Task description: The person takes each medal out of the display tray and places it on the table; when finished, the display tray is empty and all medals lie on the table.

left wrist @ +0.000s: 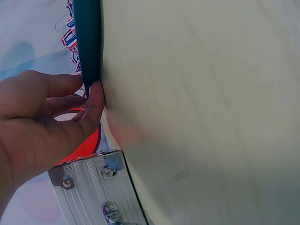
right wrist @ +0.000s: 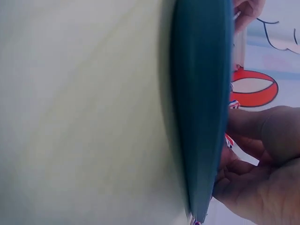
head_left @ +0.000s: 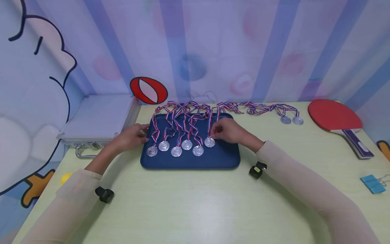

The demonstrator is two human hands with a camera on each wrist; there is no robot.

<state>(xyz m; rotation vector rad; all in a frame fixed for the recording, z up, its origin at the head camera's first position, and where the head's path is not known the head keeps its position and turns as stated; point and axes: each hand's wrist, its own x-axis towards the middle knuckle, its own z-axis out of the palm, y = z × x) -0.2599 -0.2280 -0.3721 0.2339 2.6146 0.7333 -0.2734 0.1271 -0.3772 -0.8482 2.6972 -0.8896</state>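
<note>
A dark blue tray (head_left: pixel 189 163) lies on the table, with several silver medals on red, white and blue ribbons (head_left: pixel 186 108) laid across it. My left hand (head_left: pixel 129 138) is at the tray's left edge. Seen from the left wrist, its thumb and fingers pinch the tray rim (left wrist: pixel 89 42). Over the right part of the tray, my right hand (head_left: pixel 228 130) pinches the edge of the rightmost medal (head_left: pixel 209 142) there. In the right wrist view the tray's side (right wrist: pixel 201 93) hides that medal and some fingertips of the right hand (right wrist: pixel 276 159).
Two more medals (head_left: pixel 291 120) lie on the table at back right, their ribbons trailing left. A red table tennis bat (head_left: pixel 335 115) and a blue binder clip (head_left: pixel 373 184) are at the right. A silver case (head_left: pixel 97 115) stands at the left, close to the left hand.
</note>
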